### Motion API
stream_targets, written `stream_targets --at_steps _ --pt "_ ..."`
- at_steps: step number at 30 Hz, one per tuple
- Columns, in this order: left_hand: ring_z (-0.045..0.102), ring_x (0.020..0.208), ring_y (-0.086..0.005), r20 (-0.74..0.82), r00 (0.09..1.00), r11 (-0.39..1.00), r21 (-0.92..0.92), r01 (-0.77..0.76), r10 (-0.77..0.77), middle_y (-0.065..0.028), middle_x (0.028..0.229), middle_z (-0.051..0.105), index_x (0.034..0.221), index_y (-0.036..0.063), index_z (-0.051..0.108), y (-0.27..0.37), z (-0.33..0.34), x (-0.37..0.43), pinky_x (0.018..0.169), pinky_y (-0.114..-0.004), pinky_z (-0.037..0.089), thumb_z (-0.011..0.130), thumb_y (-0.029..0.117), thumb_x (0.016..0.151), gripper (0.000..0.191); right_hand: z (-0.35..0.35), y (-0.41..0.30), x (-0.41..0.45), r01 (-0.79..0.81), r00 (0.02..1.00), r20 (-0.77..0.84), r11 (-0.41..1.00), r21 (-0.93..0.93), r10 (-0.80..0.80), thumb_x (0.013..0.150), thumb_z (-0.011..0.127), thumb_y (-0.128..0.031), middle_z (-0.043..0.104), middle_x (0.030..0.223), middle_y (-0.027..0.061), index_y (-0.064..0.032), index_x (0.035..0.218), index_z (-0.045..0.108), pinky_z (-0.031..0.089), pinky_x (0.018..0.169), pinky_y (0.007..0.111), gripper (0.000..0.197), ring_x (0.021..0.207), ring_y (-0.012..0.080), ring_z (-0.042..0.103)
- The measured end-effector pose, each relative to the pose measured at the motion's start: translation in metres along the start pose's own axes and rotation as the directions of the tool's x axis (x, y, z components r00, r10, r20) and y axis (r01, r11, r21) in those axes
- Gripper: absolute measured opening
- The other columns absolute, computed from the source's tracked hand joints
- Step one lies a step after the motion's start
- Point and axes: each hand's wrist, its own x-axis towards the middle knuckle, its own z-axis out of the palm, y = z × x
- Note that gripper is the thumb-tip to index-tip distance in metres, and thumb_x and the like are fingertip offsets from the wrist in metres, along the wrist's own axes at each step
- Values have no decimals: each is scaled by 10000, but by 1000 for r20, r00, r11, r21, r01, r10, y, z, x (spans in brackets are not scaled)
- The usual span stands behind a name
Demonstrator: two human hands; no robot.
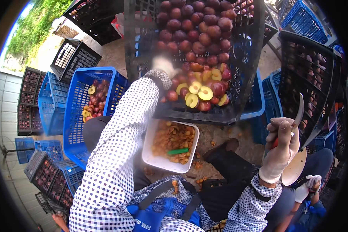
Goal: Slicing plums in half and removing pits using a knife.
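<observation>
My left hand (163,66), gloved and blurred, is over the left side of a tilted black plastic crate (191,116) of plums; whether it holds anything cannot be made out. Whole dark red plums (191,29) fill the crate's far part, and halved plums with yellow flesh (205,93) lie near its lower edge. At the right, my right hand (281,148), in a pale glove, holds a curved knife (299,111) with its blade pointing up. Below the crate, a white plastic tub (170,168) contains orange-brown plum pieces and pits, with a green object (178,151) on them.
A blue crate (71,116) with plums and halves stands at my left. Stacked black crates (32,107) are farther left; another black crate (307,72) rises at the right. Fruit scraps lie on the ground. A co-worker's gloved hands (307,188) are at the lower right.
</observation>
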Motion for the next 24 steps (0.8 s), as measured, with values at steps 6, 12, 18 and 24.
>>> stream_targets --at_steps 6,12,18,24 --pt "644 1121 -352 283 957 932 -361 42 67 -196 1197 678 1269 78 638 -4 -27 2 975 -426 471 527 572 939 604 -5 -7 -1 -69 996 59 996 47 67 946 671 -326 629 727 10 -31 927 676 301 505 168 296 555 6 458" --pt "620 1057 -247 348 937 565 -778 276 21 -134 1162 681 1282 60 628 -7 9 -13 923 -370 468 589 526 932 584 0 -2 0 -174 968 202 980 93 153 928 690 -292 605 706 -4 -22 905 674 317 508 182 272 549 9 444" --pt "618 783 -190 370 929 204 -910 362 5 -90 1006 691 1137 67 669 0 -37 -44 678 -331 490 562 556 955 533 10 21 6 -199 965 218 950 242 147 938 684 -290 614 721 -3 -19 901 673 324 505 177 274 552 8 443" --pt "647 768 -177 271 950 -517 -797 311 154 -82 972 704 1115 108 647 -10 -74 -89 592 -300 473 537 617 960 544 20 13 -23 -147 938 342 963 225 64 924 592 -168 635 863 17 -18 1132 631 396 544 207 260 648 46 515"
